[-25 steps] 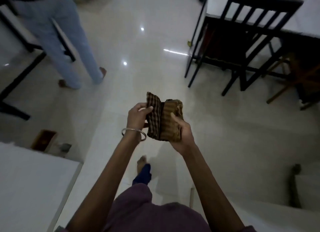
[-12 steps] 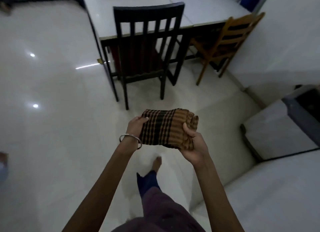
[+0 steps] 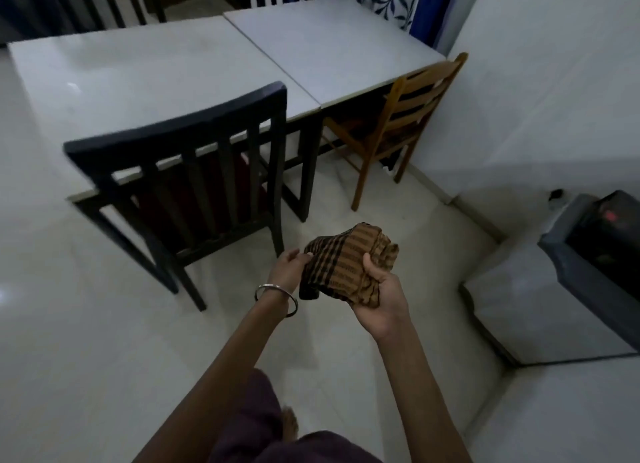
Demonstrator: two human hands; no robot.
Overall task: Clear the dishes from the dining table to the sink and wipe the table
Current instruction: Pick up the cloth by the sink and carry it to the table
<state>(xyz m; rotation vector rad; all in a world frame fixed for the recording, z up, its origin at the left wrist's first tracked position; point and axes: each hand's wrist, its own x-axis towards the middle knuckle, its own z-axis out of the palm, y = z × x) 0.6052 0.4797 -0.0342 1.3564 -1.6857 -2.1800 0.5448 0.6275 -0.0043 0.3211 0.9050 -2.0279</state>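
We see a pale table touching a second table up top; a dark chair and wooden chair stand on the floor.

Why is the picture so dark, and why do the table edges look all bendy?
Head view: the room light is dim, so the dark chair is nearly black and the cloth looks muddy; the wide-angle lens bows the table edges; a faint sheen lies on its top; fine detail is soft throughout.

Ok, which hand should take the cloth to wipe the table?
Right, probably: the right hand holds most of the bunched checked cloth, while the left hand only pinches its edge.
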